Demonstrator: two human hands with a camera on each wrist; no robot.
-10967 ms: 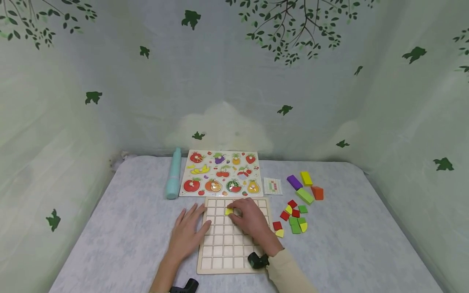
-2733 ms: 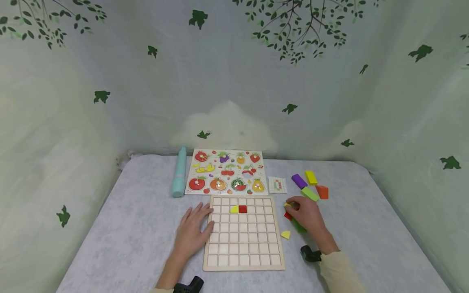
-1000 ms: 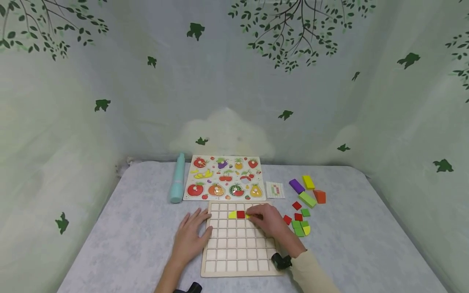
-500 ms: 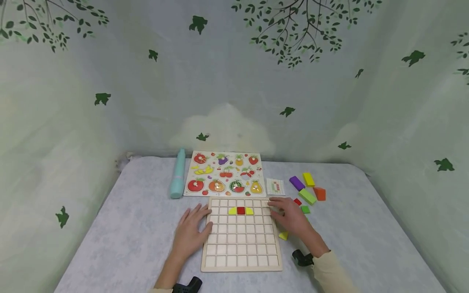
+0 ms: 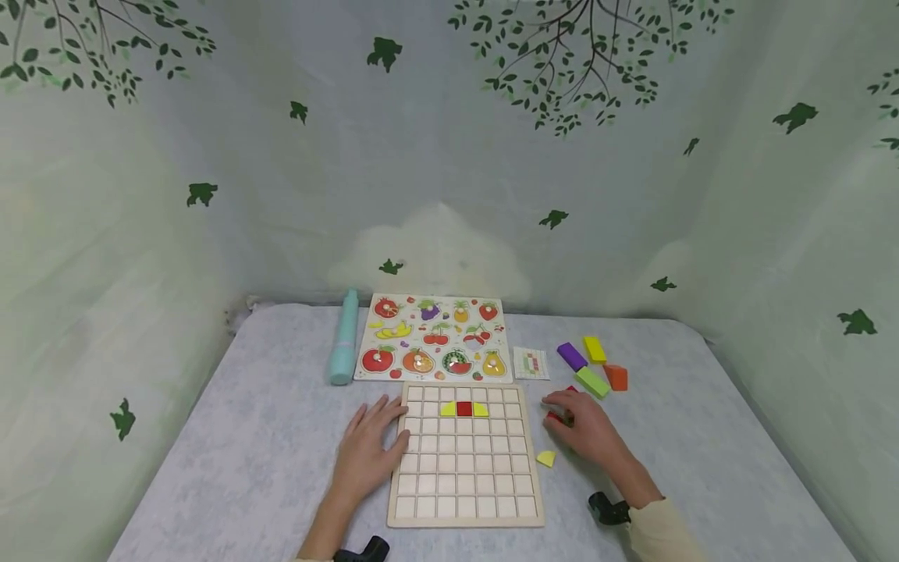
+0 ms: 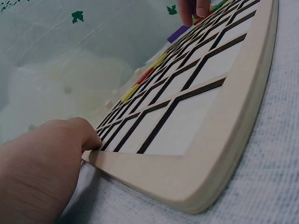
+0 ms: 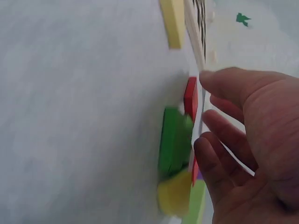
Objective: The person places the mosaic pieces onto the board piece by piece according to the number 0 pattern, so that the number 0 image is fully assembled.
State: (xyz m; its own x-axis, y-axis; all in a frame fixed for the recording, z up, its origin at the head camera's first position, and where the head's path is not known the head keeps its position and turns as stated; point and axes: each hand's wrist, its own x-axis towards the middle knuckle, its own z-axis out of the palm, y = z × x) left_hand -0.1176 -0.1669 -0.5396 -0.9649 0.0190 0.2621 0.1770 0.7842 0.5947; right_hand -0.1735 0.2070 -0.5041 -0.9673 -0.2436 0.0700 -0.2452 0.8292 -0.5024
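Note:
A wooden grid board [image 5: 467, 476] lies on the grey table. Its second row holds a yellow piece [image 5: 447, 409], a red square [image 5: 463, 408] and another yellow piece [image 5: 481, 409]. My left hand [image 5: 368, 451] lies flat against the board's left edge, the thumb touching the frame [image 6: 100, 156]. My right hand [image 5: 572, 417] hovers right of the board with loosely spread fingers and holds nothing. Under its fingertips lie a red piece [image 7: 190, 98], green pieces [image 7: 173, 140] and a yellow one [image 7: 175, 193]. A single yellow piece [image 5: 545, 458] lies beside the board.
Behind the board are a fruit puzzle [image 5: 433, 338], a teal cylinder [image 5: 344, 347] and a small pattern card [image 5: 530, 363]. Purple [image 5: 572, 357], yellow [image 5: 594, 349], green [image 5: 592, 382] and orange [image 5: 616, 377] blocks sit at the back right. Leaf-printed curtains close in three sides.
My right hand set a second yellow piece to the right of the red square, then moved right off the board to the loose pieces. The left hand stayed in place.

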